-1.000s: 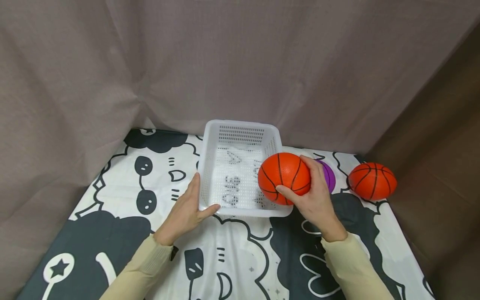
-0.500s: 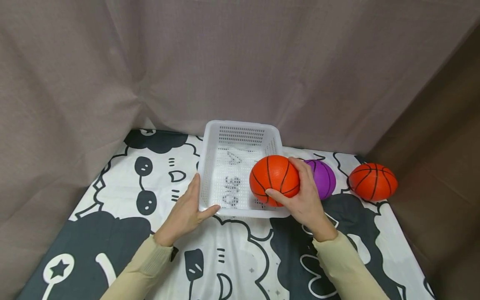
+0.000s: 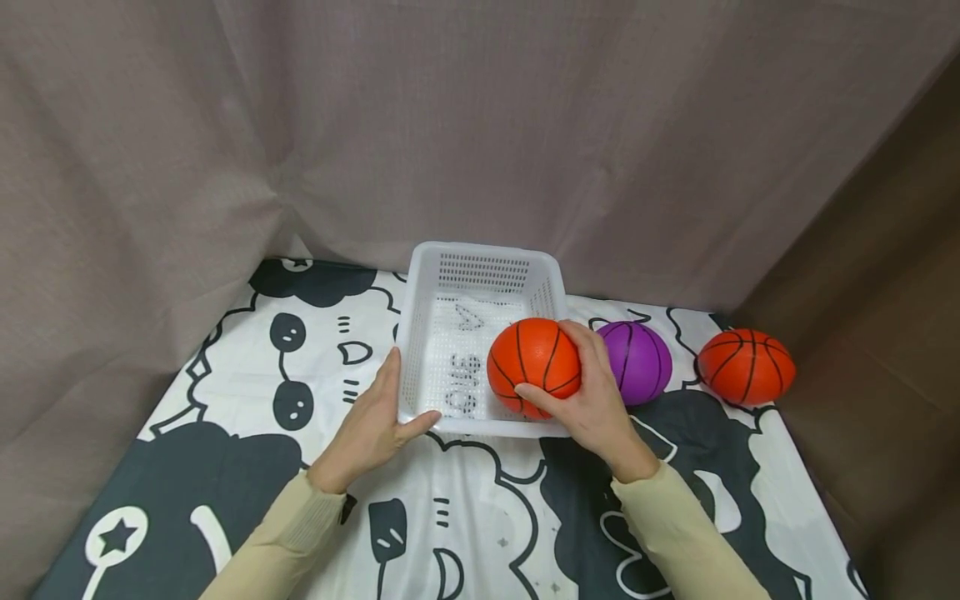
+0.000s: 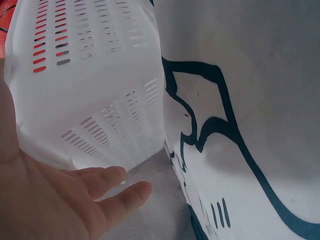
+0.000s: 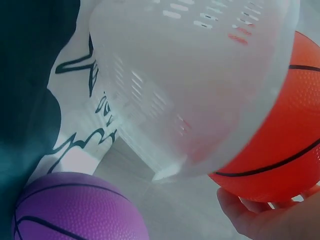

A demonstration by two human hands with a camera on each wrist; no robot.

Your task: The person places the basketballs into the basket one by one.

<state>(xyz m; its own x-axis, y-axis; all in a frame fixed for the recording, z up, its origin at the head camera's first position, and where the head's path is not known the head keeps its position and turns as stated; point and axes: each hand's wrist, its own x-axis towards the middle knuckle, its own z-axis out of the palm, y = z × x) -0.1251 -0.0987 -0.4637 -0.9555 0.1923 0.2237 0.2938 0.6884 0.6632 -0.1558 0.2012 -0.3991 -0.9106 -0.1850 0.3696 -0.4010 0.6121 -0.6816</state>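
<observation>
My right hand [image 3: 600, 410] holds an orange toy basketball [image 3: 527, 362], thumb on its near side and fingers around its right side. The ball is at the near right part of a white perforated plastic basket [image 3: 411, 333]. Through the basket's slots in the right wrist view, orange shows, and part of the ball [image 5: 285, 135] stands out past the rim. At the basket's near left corner is my left hand [image 3: 373, 433], its straight fingers along the outer left wall and its thumb at the near rim. Those fingers [image 4: 122, 202] lie extended beside the wall in the left wrist view.
Just right of my right hand sits a purple ball [image 3: 636, 362] with black lines. Farther right, another orange basketball [image 3: 746, 365] lies near the table's right edge. A black-and-white cartoon cloth [image 3: 480, 517] covers the table, and a grey-brown curtain [image 3: 480, 125] hangs behind.
My right hand has carried the orange basketball left and slightly nearer, over the basket. More of the purple ball shows now. The left hand and the basket have hardly moved.
</observation>
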